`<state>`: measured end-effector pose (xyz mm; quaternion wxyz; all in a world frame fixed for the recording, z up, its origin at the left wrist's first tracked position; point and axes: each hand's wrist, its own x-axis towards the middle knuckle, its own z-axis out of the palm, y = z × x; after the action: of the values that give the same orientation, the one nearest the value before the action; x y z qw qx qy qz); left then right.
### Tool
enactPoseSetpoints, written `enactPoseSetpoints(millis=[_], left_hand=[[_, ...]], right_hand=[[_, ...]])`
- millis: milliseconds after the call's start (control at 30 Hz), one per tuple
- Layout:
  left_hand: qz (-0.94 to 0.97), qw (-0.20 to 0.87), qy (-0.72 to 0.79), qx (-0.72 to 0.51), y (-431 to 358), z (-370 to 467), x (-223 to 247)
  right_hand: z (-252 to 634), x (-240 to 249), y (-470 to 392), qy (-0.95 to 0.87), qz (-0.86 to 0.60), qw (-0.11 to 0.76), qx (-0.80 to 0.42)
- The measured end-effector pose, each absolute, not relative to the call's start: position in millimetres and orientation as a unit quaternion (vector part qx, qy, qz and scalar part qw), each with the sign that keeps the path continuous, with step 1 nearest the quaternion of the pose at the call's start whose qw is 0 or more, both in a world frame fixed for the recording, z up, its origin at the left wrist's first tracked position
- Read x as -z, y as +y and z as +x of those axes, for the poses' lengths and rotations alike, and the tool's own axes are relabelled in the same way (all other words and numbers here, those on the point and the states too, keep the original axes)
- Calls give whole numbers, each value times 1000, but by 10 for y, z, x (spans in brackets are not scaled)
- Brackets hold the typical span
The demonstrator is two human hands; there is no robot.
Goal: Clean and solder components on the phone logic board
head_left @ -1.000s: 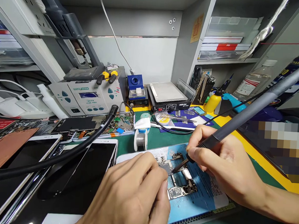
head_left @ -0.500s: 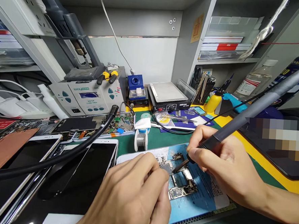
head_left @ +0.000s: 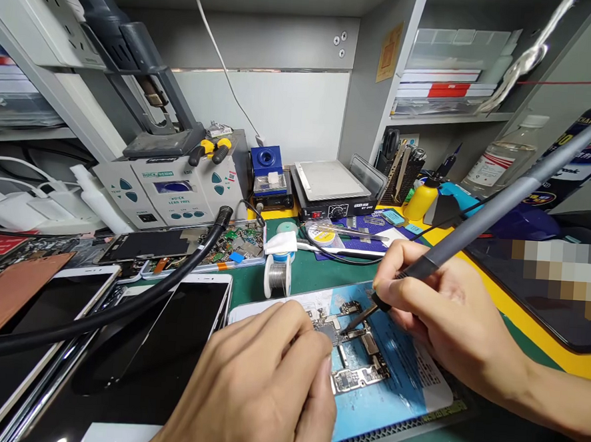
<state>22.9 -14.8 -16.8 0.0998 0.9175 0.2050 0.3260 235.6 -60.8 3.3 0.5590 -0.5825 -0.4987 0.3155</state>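
Observation:
A phone circuit board (head_left: 358,378) lies on a blue and white mat (head_left: 389,403) in front of me. My right hand (head_left: 450,310) grips a slim grey-handled brush (head_left: 480,229) like a pen. Its dark tip slants down to the board near a square grey chip. My left hand (head_left: 261,372) is closed over the board's left edge, thumb against curled fingers. Its fingertips, and whatever they hold, are hidden behind the knuckles.
A solder spool (head_left: 277,276) stands behind the mat. Phones with black screens (head_left: 167,346) lie at left, under a thick black hose (head_left: 172,280). Behind are a rework station (head_left: 172,187), a hot plate (head_left: 328,183), a yellow bottle (head_left: 421,201) and a clear bottle (head_left: 504,157).
The brush has tilted a little and its tip has shifted slightly on the board. My right hand has moved slightly; my left hand stays nearly in place.

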Motion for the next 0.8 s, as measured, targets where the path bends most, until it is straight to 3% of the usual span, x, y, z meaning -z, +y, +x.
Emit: enactPoseSetpoints(millis=[800], left_hand=[[918,95,212,-323,-166,236,156]], right_hand=[[2293,-55,-631,-513,-575,554,-314]])
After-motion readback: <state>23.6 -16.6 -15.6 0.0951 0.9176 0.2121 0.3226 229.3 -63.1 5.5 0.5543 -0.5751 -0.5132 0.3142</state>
